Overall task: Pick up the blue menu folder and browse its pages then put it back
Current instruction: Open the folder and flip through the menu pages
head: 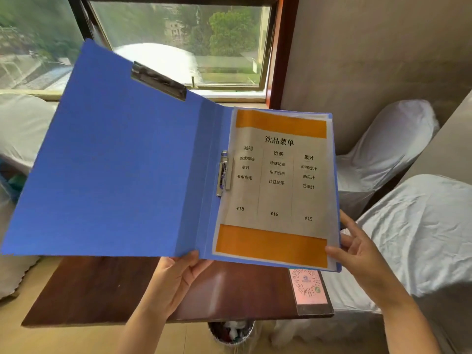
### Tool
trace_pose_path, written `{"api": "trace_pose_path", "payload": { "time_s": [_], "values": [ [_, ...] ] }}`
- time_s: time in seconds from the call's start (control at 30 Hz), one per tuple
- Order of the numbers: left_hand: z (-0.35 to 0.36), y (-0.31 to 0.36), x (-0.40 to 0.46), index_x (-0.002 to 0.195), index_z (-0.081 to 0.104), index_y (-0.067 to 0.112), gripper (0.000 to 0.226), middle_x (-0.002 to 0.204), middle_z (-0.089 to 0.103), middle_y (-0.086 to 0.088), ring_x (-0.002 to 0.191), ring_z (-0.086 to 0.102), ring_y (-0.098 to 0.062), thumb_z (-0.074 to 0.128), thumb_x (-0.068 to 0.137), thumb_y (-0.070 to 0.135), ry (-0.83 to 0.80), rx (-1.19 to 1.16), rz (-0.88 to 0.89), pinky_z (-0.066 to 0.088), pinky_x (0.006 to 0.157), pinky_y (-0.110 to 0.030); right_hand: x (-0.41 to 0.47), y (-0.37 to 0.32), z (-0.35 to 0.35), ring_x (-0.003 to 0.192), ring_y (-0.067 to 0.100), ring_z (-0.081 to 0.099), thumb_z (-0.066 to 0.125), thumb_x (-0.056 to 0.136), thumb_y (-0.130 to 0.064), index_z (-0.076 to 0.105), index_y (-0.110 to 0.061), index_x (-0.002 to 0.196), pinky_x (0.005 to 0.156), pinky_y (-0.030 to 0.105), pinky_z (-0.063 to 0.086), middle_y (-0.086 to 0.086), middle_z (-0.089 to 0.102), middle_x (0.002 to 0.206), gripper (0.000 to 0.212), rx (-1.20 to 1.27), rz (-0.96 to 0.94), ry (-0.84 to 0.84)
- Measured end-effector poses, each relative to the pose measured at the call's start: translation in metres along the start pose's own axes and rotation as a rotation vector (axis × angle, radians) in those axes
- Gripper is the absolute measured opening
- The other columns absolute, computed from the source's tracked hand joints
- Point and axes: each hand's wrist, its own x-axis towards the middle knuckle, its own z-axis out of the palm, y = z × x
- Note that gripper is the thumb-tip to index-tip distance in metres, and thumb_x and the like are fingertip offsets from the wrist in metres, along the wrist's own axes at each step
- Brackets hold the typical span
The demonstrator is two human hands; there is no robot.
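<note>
Blue menu folder (pixel 115 162) held open above dark wood table (pixel 102 284). Left hand (pixel 176 274) grips bottom edge near spine, approx 6 o'clock. Right hand (pixel 357 249) at 4 o'clock, thumb on drinks page (pixel 275 185) corner. QR card (pixel 309 287) on table below.

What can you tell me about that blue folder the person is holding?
The blue menu folder is open and held up above the dark wooden table, tilted. It looks like stiff card, with a metal clip at the top of its bare left cover and another by the spine. The right side holds a sleeved drinks menu page with orange bands. The left hand grips its bottom edge; the right hand touches the page corner.
</note>
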Motion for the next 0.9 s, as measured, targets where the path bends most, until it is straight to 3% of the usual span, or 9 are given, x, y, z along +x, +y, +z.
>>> {"api": "trace_pose_path", "payload": {
  "time_s": [0.13, 0.23, 0.4, 0.47, 0.57, 0.67, 0.8, 0.9],
  "values": [
    [-0.004, -0.004, -0.008, 0.118, 0.05, 0.023, 0.054, 0.117, 0.056, -0.016, 0.099, 0.069, -0.03, 0.059, 0.072, -0.004, 0.025, -0.034, -0.043, 0.061, 0.067, -0.037, -0.001, 0.001, 0.008, 0.09, 0.008, 0.071, 0.061, 0.082, -0.006, 0.024, -0.052, 0.136, 0.059, 0.019, 0.057, -0.015, 0.076, 0.093, 0.08, -0.03, -0.066, 0.079],
    [-0.006, -0.006, -0.013, 0.114, 0.052, 0.022, 0.05, 0.113, 0.057, -0.017, 0.092, 0.071, -0.029, 0.059, 0.071, -0.003, 0.046, -0.059, -0.049, 0.061, 0.063, -0.035, 0.002, 0.001, 0.017, 0.085, 0.006, 0.071, 0.065, 0.076, -0.017, 0.037, -0.054, 0.129, 0.058, 0.017, 0.056, -0.019, 0.075, 0.091, 0.071, -0.052, -0.133, 0.153],
    [-0.005, -0.011, -0.022, 0.111, 0.052, 0.019, 0.046, 0.104, 0.065, -0.016, 0.085, 0.073, -0.026, 0.06, 0.07, -0.002, 0.092, -0.057, -0.048, 0.061, 0.059, -0.033, 0.006, -0.002, 0.036, 0.089, -0.015, 0.059, 0.075, 0.074, -0.017, 0.055, -0.051, 0.108, 0.065, 0.003, 0.049, -0.024, 0.061, 0.104, 0.051, -0.234, -0.247, 0.352],
    [-0.003, -0.012, -0.025, 0.109, 0.052, 0.014, 0.042, 0.09, 0.075, -0.012, 0.084, 0.073, -0.026, 0.059, 0.07, 0.0, 0.085, -0.044, -0.044, 0.061, 0.059, -0.033, 0.008, 0.0, 0.041, 0.095, -0.004, 0.059, 0.076, 0.074, -0.02, 0.058, -0.037, 0.116, 0.075, 0.012, 0.048, -0.015, 0.062, 0.109, 0.049, -0.323, -0.245, 0.389],
    [0.0, -0.01, -0.027, 0.107, 0.053, 0.012, 0.038, 0.083, 0.078, -0.006, 0.083, 0.073, -0.024, 0.058, 0.071, 0.001, 0.089, -0.031, -0.019, 0.061, 0.06, -0.032, 0.01, -0.002, 0.045, 0.108, 0.022, 0.057, 0.067, 0.083, -0.019, 0.062, -0.029, 0.117, 0.089, 0.041, 0.05, 0.008, 0.06, 0.117, 0.035, -0.306, -0.235, 0.304],
    [-0.003, -0.007, -0.03, 0.11, 0.052, 0.012, 0.041, 0.091, 0.074, -0.011, 0.084, 0.073, -0.025, 0.059, 0.07, 0.001, 0.122, -0.044, 0.0, 0.061, 0.059, -0.032, 0.003, -0.01, 0.049, 0.114, 0.02, 0.053, 0.058, 0.088, -0.024, 0.066, -0.048, 0.089, 0.09, 0.037, 0.046, -0.001, 0.055, 0.121, 0.026, -0.15, -0.189, 0.27],
    [-0.004, -0.007, -0.033, 0.11, 0.053, 0.01, 0.042, 0.098, 0.069, -0.014, 0.085, 0.073, -0.026, 0.061, 0.069, 0.001, 0.144, -0.05, -0.005, 0.061, 0.059, -0.032, -0.006, -0.018, 0.046, 0.108, 0.017, 0.058, 0.06, 0.085, -0.023, 0.067, -0.029, 0.079, 0.072, 0.029, 0.054, 0.0, 0.056, 0.128, 0.011, -0.057, -0.105, 0.352],
    [-0.002, -0.008, -0.035, 0.113, 0.051, 0.011, 0.047, 0.103, 0.065, -0.015, 0.086, 0.073, -0.026, 0.061, 0.069, 0.0, 0.155, -0.048, 0.007, 0.061, 0.061, -0.033, -0.012, -0.023, 0.047, 0.124, 0.021, 0.045, 0.063, 0.086, -0.019, 0.063, -0.024, 0.07, 0.098, 0.048, 0.043, 0.004, 0.051, 0.134, 0.017, -0.343, -0.177, 0.557]
  ]
}}
